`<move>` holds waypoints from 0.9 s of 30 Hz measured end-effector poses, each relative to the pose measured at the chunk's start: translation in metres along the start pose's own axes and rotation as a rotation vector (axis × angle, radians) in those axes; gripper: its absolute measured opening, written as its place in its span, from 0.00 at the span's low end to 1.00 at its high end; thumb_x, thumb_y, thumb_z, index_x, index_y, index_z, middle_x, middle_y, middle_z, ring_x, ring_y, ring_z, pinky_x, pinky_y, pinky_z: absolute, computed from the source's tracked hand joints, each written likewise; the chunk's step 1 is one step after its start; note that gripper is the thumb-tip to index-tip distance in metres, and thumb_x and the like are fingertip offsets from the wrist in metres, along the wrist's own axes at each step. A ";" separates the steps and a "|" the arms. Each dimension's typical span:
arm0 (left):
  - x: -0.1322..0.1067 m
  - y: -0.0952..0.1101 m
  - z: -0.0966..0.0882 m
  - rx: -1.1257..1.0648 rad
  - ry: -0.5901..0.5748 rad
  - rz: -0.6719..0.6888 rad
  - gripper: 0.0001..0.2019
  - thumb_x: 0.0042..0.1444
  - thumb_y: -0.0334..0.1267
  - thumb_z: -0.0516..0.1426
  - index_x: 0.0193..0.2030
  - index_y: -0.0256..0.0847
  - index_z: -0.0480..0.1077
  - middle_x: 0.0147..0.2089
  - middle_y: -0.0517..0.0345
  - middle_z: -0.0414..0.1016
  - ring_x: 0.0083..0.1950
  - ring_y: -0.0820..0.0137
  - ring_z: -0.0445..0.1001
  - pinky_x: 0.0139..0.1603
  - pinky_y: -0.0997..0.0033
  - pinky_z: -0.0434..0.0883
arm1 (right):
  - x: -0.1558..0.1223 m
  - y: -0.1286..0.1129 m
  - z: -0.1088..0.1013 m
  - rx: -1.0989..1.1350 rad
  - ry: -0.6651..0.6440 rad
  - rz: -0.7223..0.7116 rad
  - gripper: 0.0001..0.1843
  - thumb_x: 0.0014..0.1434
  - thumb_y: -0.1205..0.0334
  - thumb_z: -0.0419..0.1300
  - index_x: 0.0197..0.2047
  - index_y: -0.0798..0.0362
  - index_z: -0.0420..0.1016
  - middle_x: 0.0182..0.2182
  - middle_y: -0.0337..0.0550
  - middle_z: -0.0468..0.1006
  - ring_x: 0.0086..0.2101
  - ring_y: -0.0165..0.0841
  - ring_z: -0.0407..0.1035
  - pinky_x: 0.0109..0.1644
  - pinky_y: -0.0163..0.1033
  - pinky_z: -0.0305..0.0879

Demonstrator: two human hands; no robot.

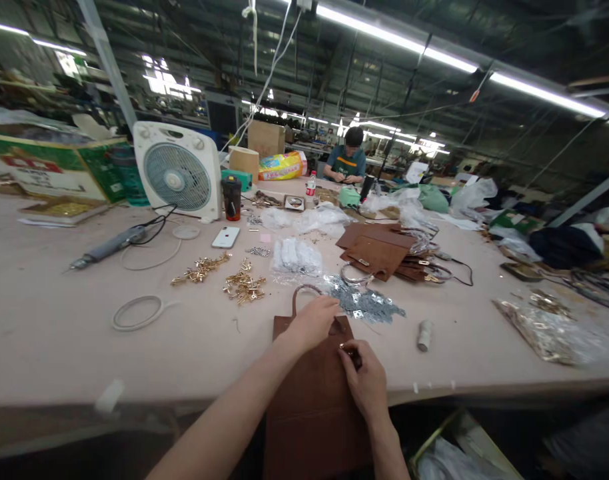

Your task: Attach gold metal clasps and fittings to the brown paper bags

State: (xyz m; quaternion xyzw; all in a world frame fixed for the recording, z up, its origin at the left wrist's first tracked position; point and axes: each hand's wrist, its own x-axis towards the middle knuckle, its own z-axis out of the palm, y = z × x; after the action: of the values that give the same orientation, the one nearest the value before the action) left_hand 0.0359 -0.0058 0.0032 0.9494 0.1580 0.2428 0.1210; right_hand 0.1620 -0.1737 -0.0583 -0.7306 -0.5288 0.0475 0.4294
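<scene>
A brown leather bag (pixel 312 393) with a loop handle lies on the table's front edge and hangs over it. My left hand (pixel 312 321) rests on the bag's top, fingers curled and pressing the leather near the flap. My right hand (pixel 363 377) pinches a small dark piece (pixel 354 355) against the bag just right of the left hand. Silver metal fittings (pixel 367 303) lie in a heap just beyond the bag. Gold clasps (pixel 244 287) sit in piles to the left.
A stack of brown bags (pixel 379 252) lies further back. A white fan (pixel 177 170), a phone (pixel 225 237), a tape ring (pixel 137 312) and a grey hand tool (pixel 109 247) are on the left. A small white roll (pixel 424 335) is at the right. Another person (pixel 347 160) works at the far end.
</scene>
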 end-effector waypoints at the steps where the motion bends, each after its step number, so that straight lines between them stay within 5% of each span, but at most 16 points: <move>1: 0.006 -0.004 0.006 0.047 -0.075 0.006 0.14 0.63 0.25 0.57 0.52 0.39 0.78 0.63 0.47 0.75 0.66 0.59 0.69 0.69 0.58 0.67 | 0.000 0.002 0.000 0.012 0.009 0.013 0.12 0.69 0.49 0.59 0.43 0.49 0.76 0.38 0.42 0.79 0.35 0.35 0.72 0.42 0.39 0.68; 5: 0.023 -0.015 0.018 0.104 -0.215 0.027 0.04 0.61 0.30 0.62 0.40 0.41 0.80 0.53 0.48 0.80 0.64 0.54 0.70 0.69 0.53 0.65 | 0.002 0.004 -0.002 0.061 -0.017 0.012 0.14 0.68 0.48 0.60 0.43 0.49 0.78 0.37 0.42 0.79 0.32 0.34 0.70 0.39 0.38 0.68; 9: 0.038 -0.011 0.012 0.110 -0.281 0.077 0.07 0.65 0.30 0.58 0.40 0.40 0.79 0.50 0.46 0.81 0.63 0.56 0.71 0.71 0.54 0.61 | 0.006 0.003 -0.004 0.052 -0.060 -0.026 0.14 0.69 0.48 0.59 0.43 0.48 0.80 0.36 0.42 0.78 0.33 0.35 0.72 0.41 0.38 0.69; 13: 0.047 0.005 0.004 0.078 -0.325 0.010 0.06 0.62 0.37 0.63 0.45 0.41 0.79 0.47 0.45 0.82 0.52 0.54 0.79 0.56 0.58 0.73 | 0.008 0.002 -0.002 -0.006 -0.051 -0.032 0.15 0.71 0.49 0.55 0.46 0.47 0.79 0.38 0.42 0.79 0.35 0.36 0.74 0.43 0.39 0.70; 20: 0.046 0.048 0.020 -0.110 -0.185 -0.333 0.29 0.72 0.61 0.44 0.60 0.43 0.71 0.48 0.45 0.82 0.52 0.53 0.80 0.49 0.60 0.75 | 0.003 0.015 0.006 -0.092 -0.046 0.011 0.16 0.71 0.52 0.50 0.49 0.47 0.75 0.43 0.47 0.81 0.43 0.43 0.77 0.46 0.44 0.70; 27: 0.022 0.066 0.045 -0.411 -0.095 -0.282 0.23 0.75 0.49 0.44 0.44 0.42 0.77 0.47 0.53 0.82 0.50 0.62 0.79 0.54 0.66 0.72 | 0.004 0.022 0.003 -0.077 0.028 0.207 0.24 0.65 0.51 0.52 0.59 0.54 0.73 0.45 0.54 0.83 0.44 0.49 0.78 0.44 0.48 0.71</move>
State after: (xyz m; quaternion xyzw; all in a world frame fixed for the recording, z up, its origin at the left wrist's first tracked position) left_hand 0.0924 -0.0653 -0.0060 0.8838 0.2303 0.2058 0.3515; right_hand 0.1787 -0.1700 -0.0736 -0.7979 -0.4457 0.0610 0.4012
